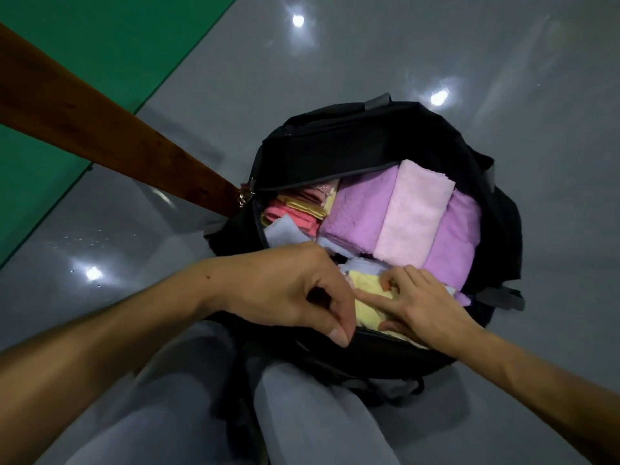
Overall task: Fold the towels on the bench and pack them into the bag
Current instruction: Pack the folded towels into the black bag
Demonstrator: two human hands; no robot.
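Head view, my left grip (295,290) pinching the black fabric bag (352,142) rim, my right grip (426,303) flat, fingers straight, pressing the folded pale-yellow towel (365,307) inside

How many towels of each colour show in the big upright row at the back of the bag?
Purple towels: 2
Pale pink towel: 1
Total: 3
Smaller pink, yellow and pale blue cloths fill the rest of the black bag, too bunched to count.

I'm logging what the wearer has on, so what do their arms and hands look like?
Both forearms are bare to the frame edge, with no sleeves in view. The left hand and right hand wear no gloves, rings or watch that I can see. A small dark mole sits on the left forearm near the wrist.
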